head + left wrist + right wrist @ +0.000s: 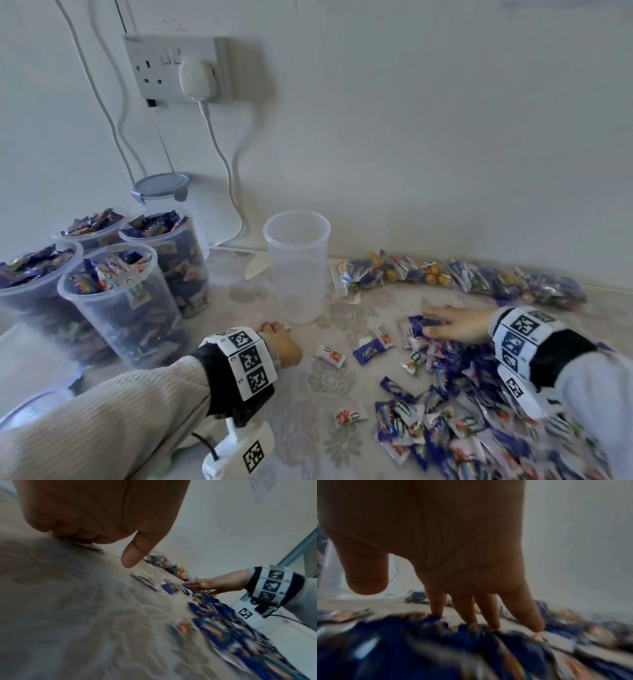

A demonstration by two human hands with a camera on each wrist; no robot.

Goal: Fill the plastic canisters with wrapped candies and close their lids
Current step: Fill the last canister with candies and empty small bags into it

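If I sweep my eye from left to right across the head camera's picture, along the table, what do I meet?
Four candy-filled canisters → the left hand → the empty canister → the right hand on the loose wrapped candies → the far end of the row of candy bags along the wall.

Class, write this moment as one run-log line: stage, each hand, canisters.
stage: gathering candies | right hand: fingers spread on loose candy pile | left hand: curled, holds nothing seen | empty canister: open, upright | four filled canisters: lidless
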